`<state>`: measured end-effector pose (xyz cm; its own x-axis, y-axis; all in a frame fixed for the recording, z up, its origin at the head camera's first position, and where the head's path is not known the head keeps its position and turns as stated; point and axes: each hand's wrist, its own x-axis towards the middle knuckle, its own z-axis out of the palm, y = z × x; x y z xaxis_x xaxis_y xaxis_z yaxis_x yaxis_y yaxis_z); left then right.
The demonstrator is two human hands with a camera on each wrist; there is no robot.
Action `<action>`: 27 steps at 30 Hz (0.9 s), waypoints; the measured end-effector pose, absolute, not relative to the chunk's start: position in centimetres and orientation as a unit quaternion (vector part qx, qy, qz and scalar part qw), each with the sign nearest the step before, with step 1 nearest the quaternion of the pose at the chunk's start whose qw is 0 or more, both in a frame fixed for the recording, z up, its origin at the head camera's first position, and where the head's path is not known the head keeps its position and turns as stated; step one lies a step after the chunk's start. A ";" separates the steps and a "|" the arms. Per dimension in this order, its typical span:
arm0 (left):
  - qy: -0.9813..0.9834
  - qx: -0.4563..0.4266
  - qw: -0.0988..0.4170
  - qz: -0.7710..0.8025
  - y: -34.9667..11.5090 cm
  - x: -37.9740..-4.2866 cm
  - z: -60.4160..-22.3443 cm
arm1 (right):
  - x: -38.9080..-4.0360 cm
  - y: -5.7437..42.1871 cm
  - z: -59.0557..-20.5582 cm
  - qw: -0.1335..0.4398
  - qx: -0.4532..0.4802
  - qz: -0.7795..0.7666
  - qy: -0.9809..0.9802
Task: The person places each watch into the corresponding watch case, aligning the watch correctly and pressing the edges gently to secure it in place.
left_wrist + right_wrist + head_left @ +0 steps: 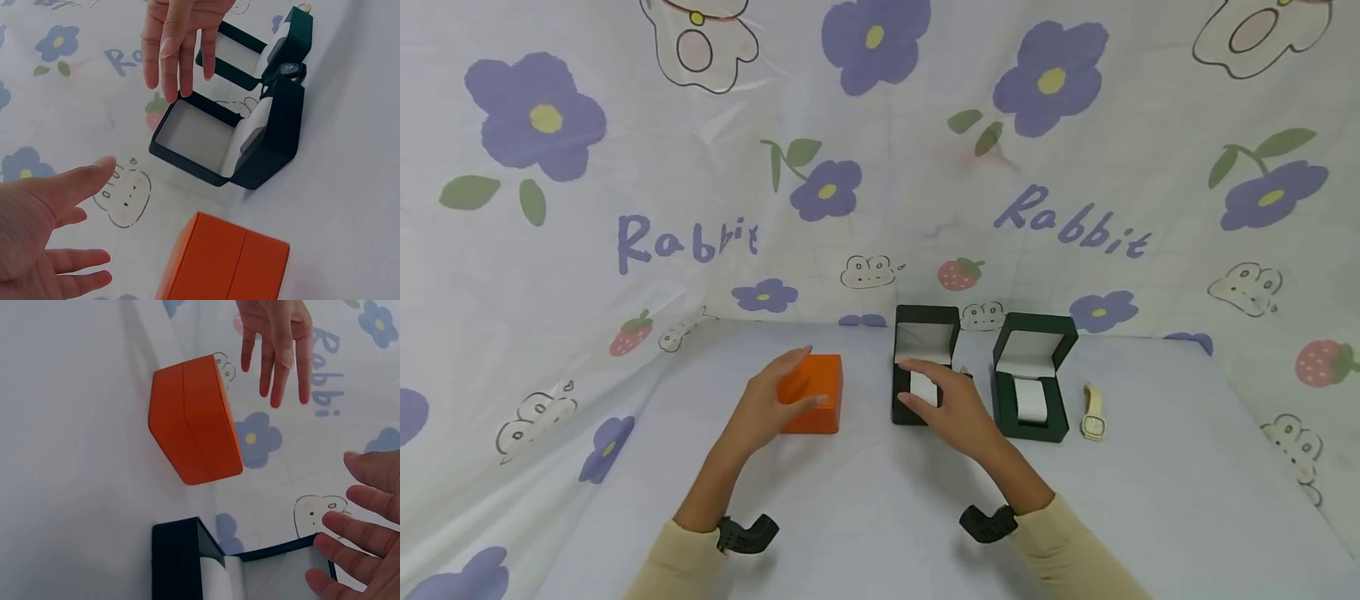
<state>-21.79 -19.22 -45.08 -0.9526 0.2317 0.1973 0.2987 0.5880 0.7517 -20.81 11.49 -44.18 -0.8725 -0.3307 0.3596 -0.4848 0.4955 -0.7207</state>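
My left hand (766,402) hovers over the closed orange box (826,372), its fingers spread and apart from the box in the wrist views. In the head view my right hand (958,407) is in front of the narrower dark green watch box (927,314), holding nothing. That box stands with its lid raised and a white cushion (922,387) inside. To its right is another open green watch box (1051,430) with a white cushion. A dark watch (292,71) lies between the two green boxes, mostly hidden by my right hand in the head view.
A gold-coloured watch (1093,415) lies to the right of the green boxes. The table is covered by a white cloth (865,517). Behind it hangs a printed curtain (910,208) with flowers and rabbits.
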 end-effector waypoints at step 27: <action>-0.900 -0.227 0.073 -0.365 -13.2 -22.9 -45.5 | -20.8 15.8 -44.7 0.107 0.167 0.438 -0.877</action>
